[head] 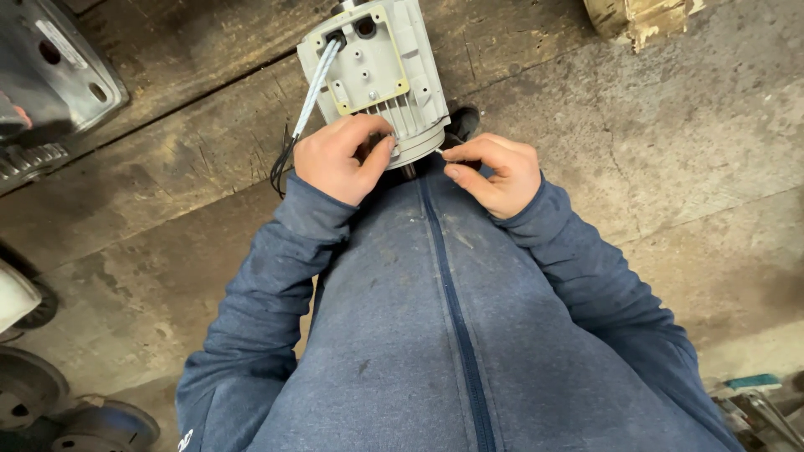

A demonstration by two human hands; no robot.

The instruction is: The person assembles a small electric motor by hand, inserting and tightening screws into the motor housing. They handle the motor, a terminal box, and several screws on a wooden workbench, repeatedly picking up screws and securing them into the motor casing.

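A light grey electric motor housing with cooling fins stands on the concrete floor in front of me. A braided cable runs out of its terminal opening and down to black wires at the left. My left hand grips the motor's near rim, thumb on its edge. My right hand is curled at the rim's right side, fingers pinched on something small that I cannot make out. The short shaft under the rim is mostly hidden by my hands. My blue zipped jacket fills the lower view.
A grey metal casting lies at the top left. Round metal parts sit at the bottom left. A wooden block stands at the top right. Tools lie at the bottom right.
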